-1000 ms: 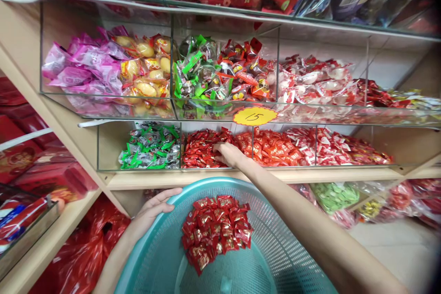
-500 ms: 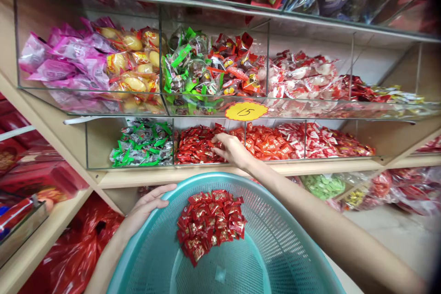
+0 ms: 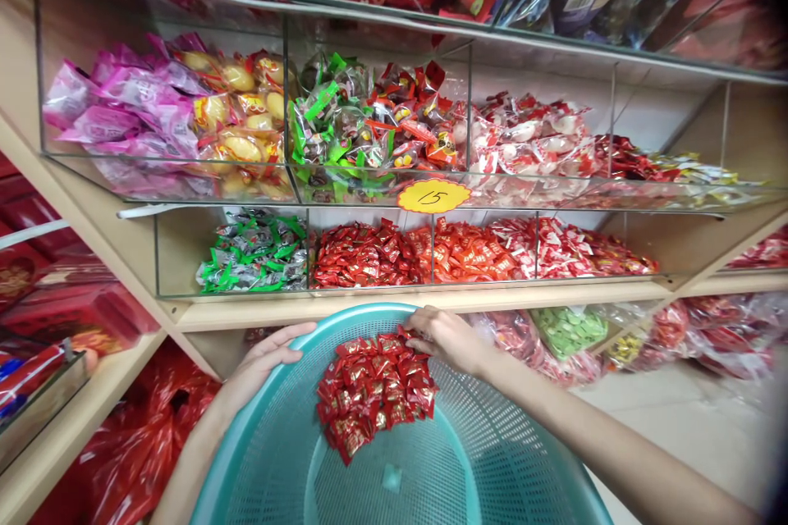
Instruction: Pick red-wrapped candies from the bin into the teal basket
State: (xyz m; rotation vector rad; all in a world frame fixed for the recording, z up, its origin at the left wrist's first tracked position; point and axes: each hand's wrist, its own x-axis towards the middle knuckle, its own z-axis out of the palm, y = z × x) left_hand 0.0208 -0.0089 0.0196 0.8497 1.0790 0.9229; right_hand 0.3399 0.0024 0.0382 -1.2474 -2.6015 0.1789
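Note:
A teal plastic basket [image 3: 523,443] with perforated sides fills the lower middle of the view. Small candies in red and gold wrappers [image 3: 378,394] lie heaped in one patch inside it. My left hand [image 3: 271,357] is closed over the basket's left rim, with the thumb inside. Over the far right rim, my right hand [image 3: 446,338] has its fingers curled down around red-wrapped candy at the fingertips; how many pieces it holds is hidden. Behind the basket, a clear bin holds similar red candies [image 3: 363,254].
Clear shelf bins hold green-and-silver candies [image 3: 255,254], orange-red candies [image 3: 471,250] and purple packets [image 3: 132,107]. A yellow price tag [image 3: 434,195] marked 15 hangs on the upper bin's front. A wooden shelf edge [image 3: 246,313] runs behind the basket. Bagged sweets [image 3: 570,332] sit low right.
My right hand has moved from the red candy bin down and back to the basket's far rim, its fingers now more curled. My left hand has stayed on the left rim.

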